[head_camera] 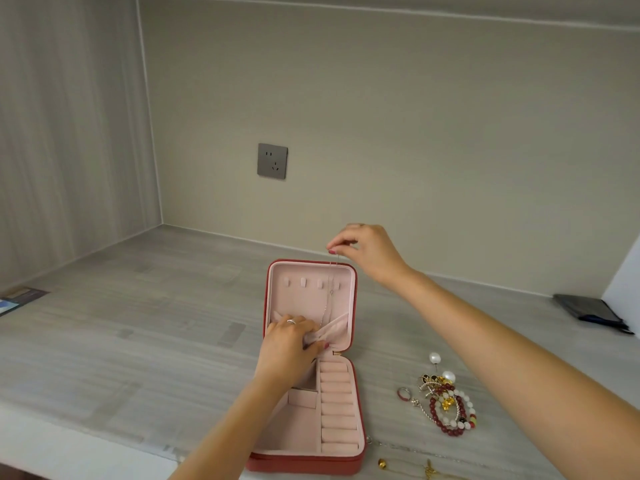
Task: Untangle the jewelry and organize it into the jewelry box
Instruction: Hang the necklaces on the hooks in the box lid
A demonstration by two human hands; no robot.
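A red jewelry box [360, 459] with pink lining lies open on the grey counter, its lid [277, 299] upright. My right hand [363, 247] pinches the top of a thin silver necklace [329, 299] above the lid, and the chain hangs down in front of the lid's hooks. My left hand [294, 344], a ring on one finger, pulls at the pink elastic pocket [337, 325] at the bottom of the lid. A tangled heap of jewelry [446, 403] with red and white beads, pearls and gold pieces lies right of the box.
A small ring [402, 393] lies beside the heap. A gold chain [429, 471] and a gold bead [382, 463] rest near the front edge. A dark pouch [588, 308] sits far right, a card [17, 299] far left, a wall socket [272, 161] behind.
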